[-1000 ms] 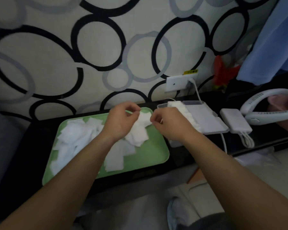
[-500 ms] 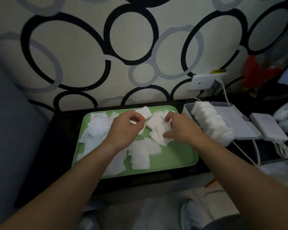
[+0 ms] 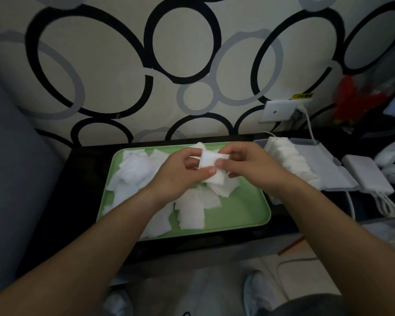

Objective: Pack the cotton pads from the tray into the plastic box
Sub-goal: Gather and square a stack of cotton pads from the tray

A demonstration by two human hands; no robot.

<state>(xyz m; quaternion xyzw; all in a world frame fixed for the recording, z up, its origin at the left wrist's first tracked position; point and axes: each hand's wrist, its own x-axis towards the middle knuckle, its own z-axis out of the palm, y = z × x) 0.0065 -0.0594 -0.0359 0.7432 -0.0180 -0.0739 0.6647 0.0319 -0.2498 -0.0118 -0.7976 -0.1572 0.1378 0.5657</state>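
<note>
Both grips are closed on one small white bundle. The left hand (image 3: 180, 176) pinches a pad (image 3: 211, 161) between thumb and curled fingers at its left side, and the right hand (image 3: 249, 165) pinches its right edge, with the thumb on the near face. I cannot tell whether this is a single pad or a few squared together. It is held just above the far middle of the tray (image 3: 242, 215), apart from the pads below.

Loose pads (image 3: 132, 172) lie overlapping across the tray's left and middle, while its near right corner shows bare green. The box (image 3: 324, 165) sits on the dark table (image 3: 87, 179) just beside the tray's right edge. Its lid lies open and flat, and a row (image 3: 290, 160) of packed pads stands on edge inside.

The step in hand looks like squaring up a pickup before it goes to the box, with much of the tray left to clear. The next move probably calls for one hand to let go and the other to carry the pad right. It would then be slipped in on edge against the row. The pad is soft and limp, so the pinch must stay firm without crumpling it. Where the row has room is hidden.
</note>
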